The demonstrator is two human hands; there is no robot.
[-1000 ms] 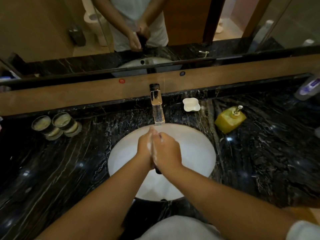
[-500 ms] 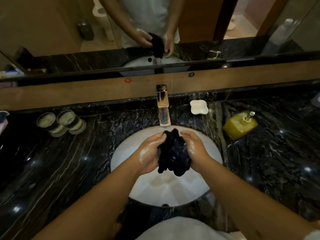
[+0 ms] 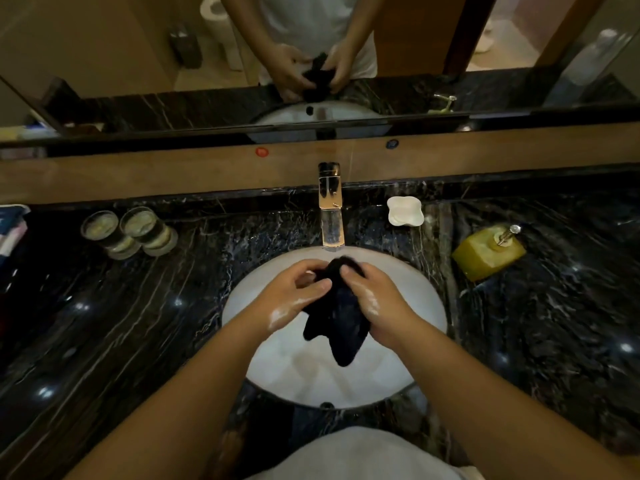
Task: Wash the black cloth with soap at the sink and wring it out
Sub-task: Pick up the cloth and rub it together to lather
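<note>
The black cloth (image 3: 337, 318) hangs bunched over the white oval sink (image 3: 420, 299), its lower corners dangling toward the basin. My left hand (image 3: 294, 292) grips its upper left part and my right hand (image 3: 372, 296) grips its upper right part. Both hands are wet with white suds on them. The chrome tap (image 3: 330, 207) stands just behind the hands; I see no water stream from it.
A yellow soap dispenser (image 3: 488, 252) lies on the black marble counter (image 3: 536, 323) at the right. A white soap dish (image 3: 404, 211) sits beside the tap. Two glass tumblers (image 3: 130, 232) stand at the left. A mirror (image 3: 311, 57) runs along the back.
My palms were pressed together with the cloth hidden; they parted and the cloth now shows between them, hanging lower with its corners loose. The view has shifted closer.
</note>
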